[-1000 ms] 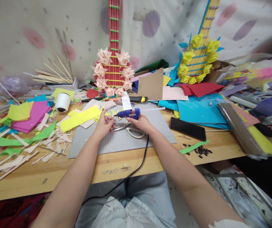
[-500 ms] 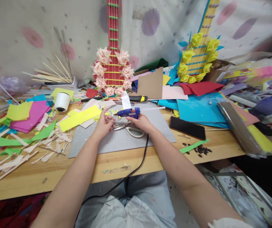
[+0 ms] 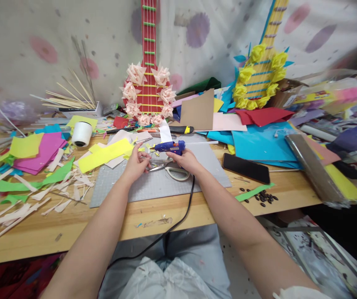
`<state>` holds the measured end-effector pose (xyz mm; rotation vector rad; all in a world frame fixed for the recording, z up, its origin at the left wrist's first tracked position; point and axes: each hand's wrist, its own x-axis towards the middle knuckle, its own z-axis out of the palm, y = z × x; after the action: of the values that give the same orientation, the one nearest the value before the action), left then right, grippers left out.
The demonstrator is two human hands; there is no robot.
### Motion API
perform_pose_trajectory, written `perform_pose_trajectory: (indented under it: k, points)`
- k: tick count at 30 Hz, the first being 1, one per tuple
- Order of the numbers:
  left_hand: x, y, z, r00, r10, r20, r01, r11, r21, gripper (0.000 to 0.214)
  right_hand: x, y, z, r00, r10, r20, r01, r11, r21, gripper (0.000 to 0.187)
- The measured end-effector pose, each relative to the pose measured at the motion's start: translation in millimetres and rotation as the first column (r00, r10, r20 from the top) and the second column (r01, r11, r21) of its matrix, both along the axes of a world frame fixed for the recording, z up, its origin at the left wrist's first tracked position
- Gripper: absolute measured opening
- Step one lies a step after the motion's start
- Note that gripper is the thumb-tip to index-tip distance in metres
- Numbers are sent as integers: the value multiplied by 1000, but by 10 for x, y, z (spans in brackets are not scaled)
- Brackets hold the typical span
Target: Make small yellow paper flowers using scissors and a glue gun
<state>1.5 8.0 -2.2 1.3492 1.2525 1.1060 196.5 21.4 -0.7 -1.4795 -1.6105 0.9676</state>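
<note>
My right hand [image 3: 186,161] is closed around a blue hot glue gun [image 3: 170,146], its nozzle pointing left and a clear glue stick [image 3: 205,143] sticking out of its back. Just left of the nozzle is my left hand [image 3: 137,162], fingers curled together; whatever they pinch is too small to make out. Scissors [image 3: 178,173] with pale handles lie below the gun on the grey cutting mat [image 3: 153,189]. A yellow paper strip [image 3: 106,154] rests to the left of my left hand. From the gun's handle a black cord [image 3: 186,211] runs down over the table edge.
A black phone [image 3: 246,167] and small dark beads [image 3: 264,197] lie to the right. Paper scraps [image 3: 75,182] and a white cup-like object [image 3: 82,133] are at left. Behind stand a red paper guitar [image 3: 148,97] and a yellow one [image 3: 257,79]. Blue sheets [image 3: 265,143] lie at right.
The glue gun has shifted very slightly to the right in my right hand. Otherwise both hands hold nearly the same place.
</note>
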Motion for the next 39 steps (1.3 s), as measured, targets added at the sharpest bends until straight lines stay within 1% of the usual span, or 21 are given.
perform_pose_trajectory:
  k: [9,13,16,19,22,24,26,29,31,34,36,38,39]
  points:
    - [6,5,2,1000,-15,-8,15,1000,3,69,6,11,7,999,-31,17,30,999,18,38]
    - [2,8,-3,1000,-20,-1,20,1000,11,69,9,20,0,999,-44,25,42,998,46,37]
    - [-2,2,7,1000,-18,15,18,1000,15,70,69,43,27,994,-110,21,109,993,52,39]
    - [-4,2,15,999,5,41,-6,1000,24,71,243,104,68,976,-219,19,218,975,51,41]
    - [-10,23,4,995,57,81,-61,997,51,71,502,204,65,946,-324,20,318,938,137,43]
    - [-21,47,-13,987,108,117,-117,990,74,70,660,275,26,918,-391,74,375,913,162,46]
    - [-35,69,-28,976,155,152,-169,982,83,69,762,335,-32,897,-420,141,397,903,165,49]
    - [-49,82,-30,961,201,192,-217,974,64,68,795,381,-98,868,-418,268,391,908,151,55]
    - [-48,75,-18,952,218,216,-232,972,43,69,776,374,-91,851,-386,355,360,922,140,57]
    - [-38,58,-2,936,238,258,-248,969,7,68,778,299,21,806,-335,488,303,942,147,59]
    - [-35,57,-2,926,254,280,-264,965,-3,68,825,211,146,731,-331,597,299,941,156,61]
    - [-35,65,-8,915,277,293,-291,957,2,69,887,111,280,646,-343,682,302,935,184,55]
    - [-33,71,-12,910,289,298,-305,952,6,69,909,61,339,623,-341,704,298,936,189,52]
